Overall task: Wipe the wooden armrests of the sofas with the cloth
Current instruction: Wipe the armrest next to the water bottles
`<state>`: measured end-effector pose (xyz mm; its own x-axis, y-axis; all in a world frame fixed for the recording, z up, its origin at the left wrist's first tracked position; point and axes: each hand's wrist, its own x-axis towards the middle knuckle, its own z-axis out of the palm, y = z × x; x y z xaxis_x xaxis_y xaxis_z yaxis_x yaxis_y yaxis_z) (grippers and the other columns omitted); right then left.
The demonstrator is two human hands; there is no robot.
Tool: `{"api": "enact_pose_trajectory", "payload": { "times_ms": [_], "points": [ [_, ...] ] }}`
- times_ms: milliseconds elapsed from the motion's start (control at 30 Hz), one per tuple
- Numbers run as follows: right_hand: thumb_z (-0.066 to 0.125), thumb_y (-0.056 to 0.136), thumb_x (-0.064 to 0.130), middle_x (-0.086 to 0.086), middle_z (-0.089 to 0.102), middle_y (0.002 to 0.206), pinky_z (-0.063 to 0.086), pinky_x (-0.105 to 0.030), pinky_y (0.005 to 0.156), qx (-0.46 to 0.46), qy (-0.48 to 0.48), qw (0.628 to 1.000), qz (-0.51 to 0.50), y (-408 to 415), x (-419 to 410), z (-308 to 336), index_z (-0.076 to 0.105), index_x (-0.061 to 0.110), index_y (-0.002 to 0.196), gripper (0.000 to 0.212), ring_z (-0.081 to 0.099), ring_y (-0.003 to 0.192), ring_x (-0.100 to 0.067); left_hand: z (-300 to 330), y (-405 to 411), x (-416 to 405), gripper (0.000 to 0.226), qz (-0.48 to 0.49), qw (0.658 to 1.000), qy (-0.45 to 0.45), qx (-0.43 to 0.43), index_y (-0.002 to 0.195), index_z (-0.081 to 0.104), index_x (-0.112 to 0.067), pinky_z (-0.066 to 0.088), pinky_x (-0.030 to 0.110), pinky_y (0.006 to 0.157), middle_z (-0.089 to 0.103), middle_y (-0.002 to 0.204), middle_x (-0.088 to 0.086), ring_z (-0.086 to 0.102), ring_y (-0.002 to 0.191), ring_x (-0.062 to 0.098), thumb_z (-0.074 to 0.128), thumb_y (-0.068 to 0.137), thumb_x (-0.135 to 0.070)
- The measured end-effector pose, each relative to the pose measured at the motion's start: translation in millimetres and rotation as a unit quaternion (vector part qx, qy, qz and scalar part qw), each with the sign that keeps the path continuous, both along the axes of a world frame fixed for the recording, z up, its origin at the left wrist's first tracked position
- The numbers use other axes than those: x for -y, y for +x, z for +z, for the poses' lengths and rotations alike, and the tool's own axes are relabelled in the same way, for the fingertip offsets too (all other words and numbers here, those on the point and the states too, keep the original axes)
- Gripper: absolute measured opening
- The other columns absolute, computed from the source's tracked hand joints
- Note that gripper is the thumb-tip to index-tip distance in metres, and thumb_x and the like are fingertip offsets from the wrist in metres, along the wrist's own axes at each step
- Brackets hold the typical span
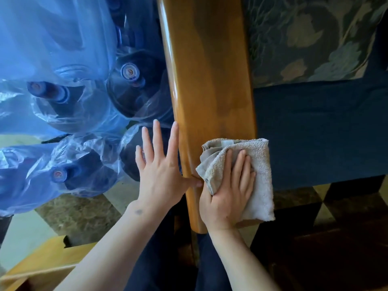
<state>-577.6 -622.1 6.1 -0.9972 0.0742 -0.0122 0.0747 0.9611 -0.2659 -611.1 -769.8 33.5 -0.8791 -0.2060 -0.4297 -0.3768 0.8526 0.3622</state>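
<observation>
Head view looks straight down on a glossy wooden armrest (205, 85) running from twelve o'clock toward six. Of the two hands, the right hand (228, 194) lies flat on a folded grey cloth (254, 164), fingers straight and together, pressing it onto the near end of the armrest at about five o'clock; the cloth hangs over the armrest's right edge. The left hand (161, 171) is spread wide, fingers straight, with its thumb touching the armrest's left edge beside the cloth and holding nothing. At three o'clock sits the dark blue sofa seat (315, 127), with a floral cushion (310, 36) at one o'clock. From nine to eleven o'clock stand several large water bottles (134, 89) wrapped in clear blue plastic, on a tiled floor (79, 215).
</observation>
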Motion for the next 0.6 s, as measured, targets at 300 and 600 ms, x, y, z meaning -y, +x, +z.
{"api": "enact_pose_trajectory", "payload": {
  "times_ms": [300, 600],
  "points": [
    [0.031, 0.109, 0.044, -0.012, 0.028, 0.170, 0.025, -0.056, 0.125, -0.031, 0.013, 0.998, -0.057, -30.9, 6.9, -4.8, 0.031, 0.014, 0.162, 0.061, 0.023, 0.158, -0.028, 8.0, -27.7, 8.0, 0.150, -0.053, 0.993, 0.084, 0.064, 0.157, -0.016, -0.045, 0.025, 0.058, 0.118, -0.018, 0.170, 0.000, -0.012, 0.157, 0.027, 0.089, 0.051, -0.065],
    [0.042, 0.101, 0.040, -0.012, 0.024, 0.171, 0.019, -0.054, 0.127, 0.003, 0.011, 0.990, -0.143, -103.5, 31.2, -1.8, 0.025, 0.014, 0.164, 0.070, 0.020, 0.159, -0.029, 15.2, -154.7, 43.1, 0.129, 0.004, 0.995, 0.092, -0.038, 0.163, 0.004, -0.026, 0.029, 0.049, 0.122, 0.012, 0.171, -0.004, 0.018, 0.155, 0.023, 0.093, 0.069, -0.030]
  ]
}}
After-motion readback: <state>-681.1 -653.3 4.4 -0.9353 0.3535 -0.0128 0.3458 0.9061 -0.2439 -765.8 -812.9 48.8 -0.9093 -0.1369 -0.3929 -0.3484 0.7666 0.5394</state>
